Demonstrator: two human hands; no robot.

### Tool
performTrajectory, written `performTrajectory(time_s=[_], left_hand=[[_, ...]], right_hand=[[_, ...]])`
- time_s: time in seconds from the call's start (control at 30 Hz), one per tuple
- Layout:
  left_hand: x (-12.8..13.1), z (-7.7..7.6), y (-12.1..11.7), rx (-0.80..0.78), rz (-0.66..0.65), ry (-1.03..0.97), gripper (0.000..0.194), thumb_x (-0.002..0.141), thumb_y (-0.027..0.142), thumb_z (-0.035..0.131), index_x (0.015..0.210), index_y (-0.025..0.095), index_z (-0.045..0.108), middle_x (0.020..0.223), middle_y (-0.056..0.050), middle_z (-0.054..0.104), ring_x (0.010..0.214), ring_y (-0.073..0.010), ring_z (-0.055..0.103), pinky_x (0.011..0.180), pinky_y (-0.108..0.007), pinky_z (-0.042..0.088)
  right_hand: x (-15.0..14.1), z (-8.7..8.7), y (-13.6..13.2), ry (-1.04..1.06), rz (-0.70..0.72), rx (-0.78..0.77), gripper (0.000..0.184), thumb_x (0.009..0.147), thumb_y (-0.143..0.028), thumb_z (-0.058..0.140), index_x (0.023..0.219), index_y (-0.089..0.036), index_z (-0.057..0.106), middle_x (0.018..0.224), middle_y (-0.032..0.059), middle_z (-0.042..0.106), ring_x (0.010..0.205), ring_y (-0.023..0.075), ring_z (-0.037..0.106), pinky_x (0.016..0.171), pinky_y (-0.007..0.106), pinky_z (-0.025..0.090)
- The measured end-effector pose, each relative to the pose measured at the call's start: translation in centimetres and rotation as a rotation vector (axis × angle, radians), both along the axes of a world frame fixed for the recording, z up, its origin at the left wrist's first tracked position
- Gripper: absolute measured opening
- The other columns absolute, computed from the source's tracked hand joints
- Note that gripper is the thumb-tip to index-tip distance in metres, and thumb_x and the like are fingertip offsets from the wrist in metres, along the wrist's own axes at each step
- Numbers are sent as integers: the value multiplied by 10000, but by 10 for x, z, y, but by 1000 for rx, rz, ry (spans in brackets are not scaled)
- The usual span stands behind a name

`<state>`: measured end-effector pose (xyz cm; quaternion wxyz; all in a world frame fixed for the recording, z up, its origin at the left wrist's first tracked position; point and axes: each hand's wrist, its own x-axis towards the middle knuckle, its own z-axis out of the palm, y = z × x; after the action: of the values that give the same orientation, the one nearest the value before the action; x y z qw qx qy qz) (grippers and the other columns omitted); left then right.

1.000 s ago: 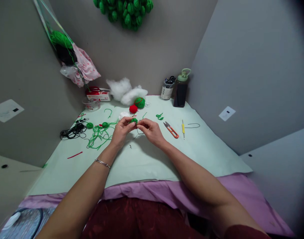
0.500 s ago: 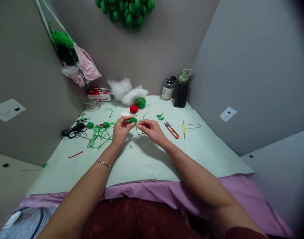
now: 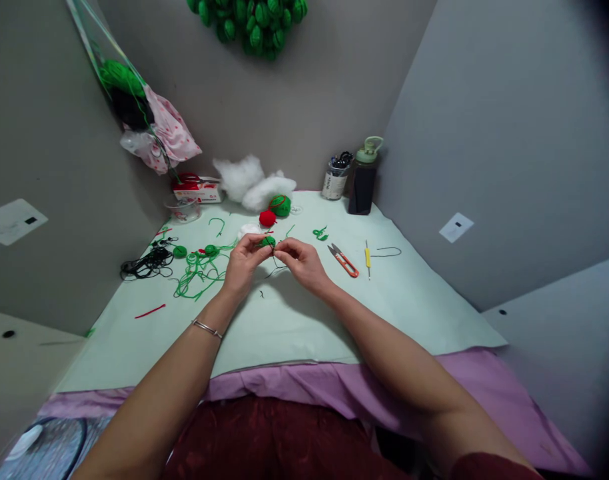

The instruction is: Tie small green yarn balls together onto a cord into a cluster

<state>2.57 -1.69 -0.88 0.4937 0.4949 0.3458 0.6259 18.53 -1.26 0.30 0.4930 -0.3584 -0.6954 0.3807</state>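
Observation:
My left hand (image 3: pixel 243 263) is closed on a small green crocheted ball (image 3: pixel 269 241), which shows above its thumb and fingertips. Thin black yarn (image 3: pixel 273 260) runs over the ball and hangs below the fingers. Close beside it, my right hand (image 3: pixel 302 263) pinches the black yarn between thumb and forefinger; the exact grip point is too small to see clearly. Behind the hands lie a red yarn ball (image 3: pixel 267 219) and a larger green yarn ball (image 3: pixel 280 205). Right of my hands are orange thread snips (image 3: pixel 343 261) and a yellow-handled crochet hook (image 3: pixel 368 259).
Tangled green yarn (image 3: pixel 197 277) and black yarn (image 3: pixel 147 263) lie to the left. White stuffing (image 3: pixel 240 179), a clear bowl (image 3: pixel 185 211) and a red-white box (image 3: pixel 199 193) stand at the back. A bottle (image 3: pixel 363 187) and a pen jar (image 3: pixel 334 184) stand back right.
The right fingers have drawn slightly closer to the left ones, and the black yarn loop below them looks smaller. The ball stays in my left hand.

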Motion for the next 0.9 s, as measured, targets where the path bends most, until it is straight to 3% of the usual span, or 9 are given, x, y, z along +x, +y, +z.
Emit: performTrajectory(time_s=[0.23,0.53,0.63,0.77,0.9], left_hand=[[1,0,-2,21,-10,10,318,730,324,845,978,203,688,964,-24,702,911,-150,657,897,-299,534],[-1,0,0,40,57,38,331,735,339,830,994,198,680,960,-28,692,898,-163,659,896,-317,535],[1,-3,1,42,86,68,322,735,338,829,983,195,681,937,-24,700,866,-159,656,884,-315,528],[3,-6,1,21,57,95,330,720,337,841,980,199,692,944,-24,715,859,-159,652,847,-308,536],[3,-6,1,-25,12,81,349,723,350,842,1002,196,700,979,-29,725,842,-161,674,863,-334,547]], right_hand=[[-2,0,-4,-10,-73,91,194,864,-375,621,781,-199,626,786,24,613,719,153,520,690,292,422],[2,1,5,58,148,-157,204,793,-331,661,924,-191,592,695,-41,560,625,120,504,609,263,421],[1,-2,8,143,155,-219,250,749,-285,666,953,-202,546,697,-58,564,616,114,525,604,257,438],[0,-4,12,203,134,-209,272,731,-279,686,935,-215,517,681,-63,569,610,113,541,604,256,458],[8,3,13,118,108,-164,206,784,-330,670,919,-199,588,707,-32,613,591,116,563,585,262,466]])
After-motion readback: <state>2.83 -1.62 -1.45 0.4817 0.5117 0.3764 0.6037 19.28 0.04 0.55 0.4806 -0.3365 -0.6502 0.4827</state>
